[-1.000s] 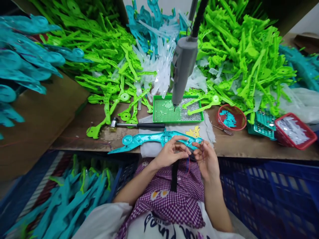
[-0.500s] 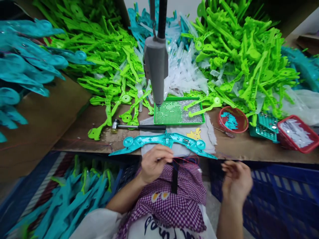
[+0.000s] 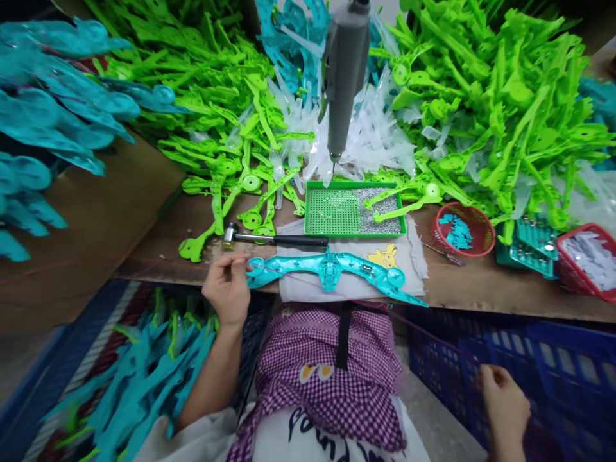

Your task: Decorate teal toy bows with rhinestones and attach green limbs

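Observation:
A teal plastic bow-shaped part [image 3: 332, 268] lies on a white cloth [image 3: 409, 253] at the bench's near edge. My left hand [image 3: 227, 289] is at the part's left tip, with thumb and fingers pinched together, apparently on a thin string. From the part's right end a thin red string [image 3: 423, 330] stretches down and to the right. It ends at my right hand [image 3: 503, 404], which is closed on it low over a blue crate [image 3: 568, 366].
A grey powered screwdriver [image 3: 344, 70] hangs above a green screw tray [image 3: 356, 212]. A small hammer [image 3: 274, 239] lies just behind the bow part. Red baskets [image 3: 464, 231] [image 3: 587, 260] stand at the right. Green part piles [image 3: 481, 96] fill the back, and teal parts [image 3: 144, 385] the lower-left crate.
Both hands have left the middle of the bow part. The left went to its left tip; the right swung far down and right, drawing the string out. The screwdriver swung.

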Available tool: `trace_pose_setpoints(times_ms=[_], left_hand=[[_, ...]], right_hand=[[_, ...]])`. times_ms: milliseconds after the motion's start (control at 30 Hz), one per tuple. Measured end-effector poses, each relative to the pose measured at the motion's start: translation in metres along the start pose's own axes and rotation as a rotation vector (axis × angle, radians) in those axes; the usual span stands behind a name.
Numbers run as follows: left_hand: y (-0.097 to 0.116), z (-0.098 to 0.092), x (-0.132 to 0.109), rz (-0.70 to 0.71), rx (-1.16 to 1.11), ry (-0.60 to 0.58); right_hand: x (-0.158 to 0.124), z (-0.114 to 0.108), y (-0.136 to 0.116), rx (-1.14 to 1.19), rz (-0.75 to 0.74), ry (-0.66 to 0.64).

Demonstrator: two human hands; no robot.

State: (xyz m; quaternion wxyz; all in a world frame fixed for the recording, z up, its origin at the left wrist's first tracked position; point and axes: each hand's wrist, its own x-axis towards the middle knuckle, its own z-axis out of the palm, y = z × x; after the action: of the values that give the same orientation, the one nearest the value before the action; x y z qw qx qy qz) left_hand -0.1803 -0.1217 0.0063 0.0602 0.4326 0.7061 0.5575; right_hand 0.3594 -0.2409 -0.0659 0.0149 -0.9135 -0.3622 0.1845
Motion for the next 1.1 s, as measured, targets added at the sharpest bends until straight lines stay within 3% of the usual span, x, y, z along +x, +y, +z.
trace_pose_setpoints(times_ms=[67,133,200,267,300,333,400,467,500,567,633,700,800,900,1000,1100], left_hand=[[0.004,-0.007,0.004,0.006,-0.022,0.04],[0.016,-0.013,0.001,0.125,-0.008,-0.097],[0.037,-0.014,-0.012,0.333,-0.011,-0.431],[0.063,-0.01,-0.031,0.518,-0.091,-0.788],[0.075,-0.006,-0.04,0.6,-0.154,-0.901],[0.086,-0.002,-0.049,0.694,-0.202,-0.949],[0.098,0.004,-0.058,0.808,-0.229,-0.883],[0.098,0.004,-0.058,0.81,-0.195,-0.74],[0.095,0.002,-0.056,0.777,-0.165,-0.669],[0.086,-0.003,-0.051,0.686,-0.099,-0.569],[0.077,-0.003,-0.049,0.56,-0.079,-0.564],[0.07,0.003,-0.051,0.387,-0.144,-0.634],[0.061,0.018,-0.059,0.061,-0.317,-0.685],[0.053,0.024,-0.07,-0.35,-0.502,-0.703],[0.048,0.021,-0.08,-0.761,-0.631,-0.69],[0.049,0.02,-0.08,-1.049,-0.76,-0.563]], right_hand=[[0.002,-0.01,-0.003,-0.106,-0.017,-0.108],[-0.009,-0.03,-0.021,-0.131,-0.112,-0.232],[-0.036,-0.055,-0.057,0.062,-0.349,-0.19],[-0.073,-0.074,-0.109,0.379,-0.616,-0.088],[-0.093,-0.078,-0.138,0.512,-0.769,-0.115],[-0.111,-0.079,-0.167,0.617,-0.944,-0.223],[-0.139,-0.068,-0.218,0.649,-1.203,-0.593],[-0.152,-0.051,-0.253,0.642,-1.21,-0.88],[-0.154,-0.043,-0.263,0.643,-1.154,-0.962],[-0.15,-0.033,-0.271,0.643,-1.051,-0.976],[-0.142,-0.031,-0.269,0.613,-1.071,-0.875],[-0.132,-0.033,-0.268,0.549,-1.195,-0.765],[-0.115,-0.028,-0.277,0.471,-1.356,-0.57],[-0.094,-0.012,-0.293,0.505,-1.28,-0.383],[-0.076,0.003,-0.303,0.602,-1.132,-0.373],[-0.068,0.007,-0.305,0.544,-1.165,-0.419]])
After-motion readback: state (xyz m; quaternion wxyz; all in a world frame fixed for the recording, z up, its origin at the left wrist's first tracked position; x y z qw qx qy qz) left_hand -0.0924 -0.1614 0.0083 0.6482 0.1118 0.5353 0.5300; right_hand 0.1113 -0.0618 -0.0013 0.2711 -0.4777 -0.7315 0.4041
